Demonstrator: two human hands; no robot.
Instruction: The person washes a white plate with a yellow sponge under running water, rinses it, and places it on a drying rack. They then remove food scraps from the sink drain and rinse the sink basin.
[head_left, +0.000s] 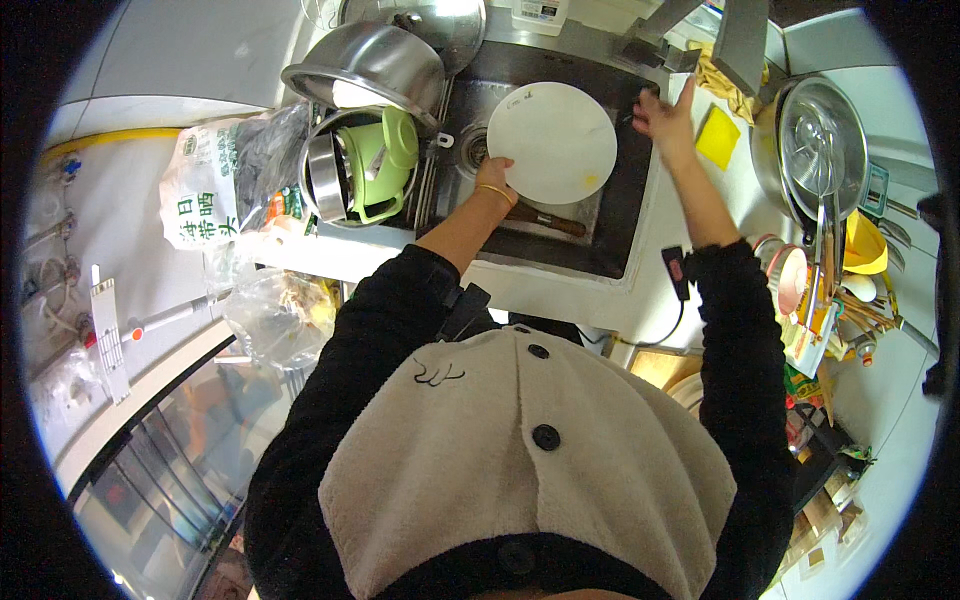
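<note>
My left hand (496, 178) grips a round white plate (552, 146) by its lower left rim, thumb on top. The plate is over the dark sink (634, 236) and bears a small dark mark near its upper edge and a yellowish stain at lower right. Below it, a wooden-handled utensil (555, 221) lies in the sink, its other end hidden. Beside the drain (472, 146), the plate covers part of the basin. My right hand (666, 124), slightly blurred, is over the sink's right edge with fingers spread and nothing in it, below the grey faucet (664, 56).
To the right lie a yellow sponge cloth (718, 137), a crumpled yellow cloth (724, 82) and a metal strainer (814, 154) on a pot. Left of the basin are a tilted steel pot (367, 64) and a green container (375, 165). A plastic bag (199, 187) stands farther left.
</note>
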